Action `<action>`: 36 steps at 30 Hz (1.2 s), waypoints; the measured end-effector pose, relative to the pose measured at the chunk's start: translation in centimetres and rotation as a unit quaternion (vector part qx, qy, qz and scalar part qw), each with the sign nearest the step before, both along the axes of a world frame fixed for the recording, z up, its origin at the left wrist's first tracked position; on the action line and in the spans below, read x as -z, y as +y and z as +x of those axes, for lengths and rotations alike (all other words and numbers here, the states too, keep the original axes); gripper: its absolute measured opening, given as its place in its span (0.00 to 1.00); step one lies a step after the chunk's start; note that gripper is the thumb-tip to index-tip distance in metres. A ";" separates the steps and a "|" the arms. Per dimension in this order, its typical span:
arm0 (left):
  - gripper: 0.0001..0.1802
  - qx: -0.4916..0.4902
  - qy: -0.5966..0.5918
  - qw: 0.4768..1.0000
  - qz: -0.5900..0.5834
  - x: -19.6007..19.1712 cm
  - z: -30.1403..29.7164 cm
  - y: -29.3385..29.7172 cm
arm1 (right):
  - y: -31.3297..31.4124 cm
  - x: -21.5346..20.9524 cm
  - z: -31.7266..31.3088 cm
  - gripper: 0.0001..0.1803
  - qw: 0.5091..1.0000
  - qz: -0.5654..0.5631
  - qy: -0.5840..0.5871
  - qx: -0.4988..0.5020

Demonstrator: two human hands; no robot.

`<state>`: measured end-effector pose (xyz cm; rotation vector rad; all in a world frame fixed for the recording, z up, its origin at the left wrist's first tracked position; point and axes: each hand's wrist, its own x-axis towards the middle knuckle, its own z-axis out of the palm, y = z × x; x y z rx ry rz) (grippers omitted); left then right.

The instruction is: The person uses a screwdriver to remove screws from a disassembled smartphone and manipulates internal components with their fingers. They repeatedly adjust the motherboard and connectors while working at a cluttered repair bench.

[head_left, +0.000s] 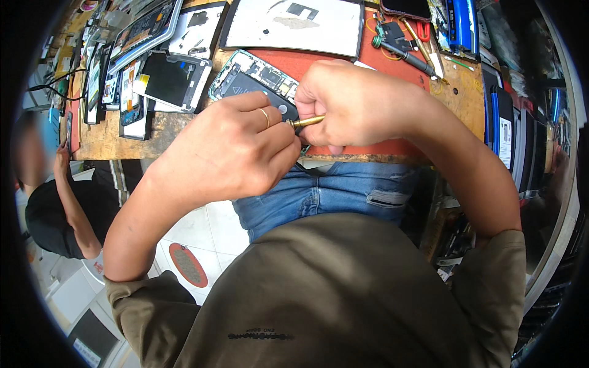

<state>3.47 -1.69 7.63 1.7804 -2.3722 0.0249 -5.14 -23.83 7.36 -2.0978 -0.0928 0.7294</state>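
An opened smartphone (265, 72) lies at an angle on the red mat, its black battery and circuit board exposed. My right hand (353, 101) is closed around a slim brass-coloured tool (310, 121), which points left over the phone's lower end. Beside it, my left hand (230, 144), with a ring on one finger, is curled over the phone's near left part, close to the tool's tip. Its fingertips are hidden, so what they grip cannot be made out. Both hands cover much of the phone's lower end.
A white-topped tray (291, 24) stands behind the phone. Phone parts and screens (175, 80) crowd the left of the wooden bench. At the right lie a dark-handled tool (408, 58), red-handled pliers (423, 30) and a blue object (461, 27). Another person (67, 208) sits at far left.
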 end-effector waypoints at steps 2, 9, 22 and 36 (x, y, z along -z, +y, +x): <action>0.09 0.011 -0.008 1.000 0.007 -0.1 0.2 0.1 | 0.0 -0.1 0.1 0.07 1.000 -0.007 0.007 -0.005; 0.07 0.042 -0.024 0.993 -0.105 1.7 0.6 -0.3 | 0.0 -0.1 0.1 0.06 1.000 -0.002 0.022 -0.005; 0.11 -0.016 0.012 0.998 -0.064 1.7 1.6 -0.4 | 0.0 0.0 0.2 0.09 1.000 -0.006 0.020 -0.008; 0.20 -0.147 0.059 0.979 -0.127 3.8 -2.9 3.8 | -0.1 0.3 0.1 0.12 1.000 0.016 0.012 0.005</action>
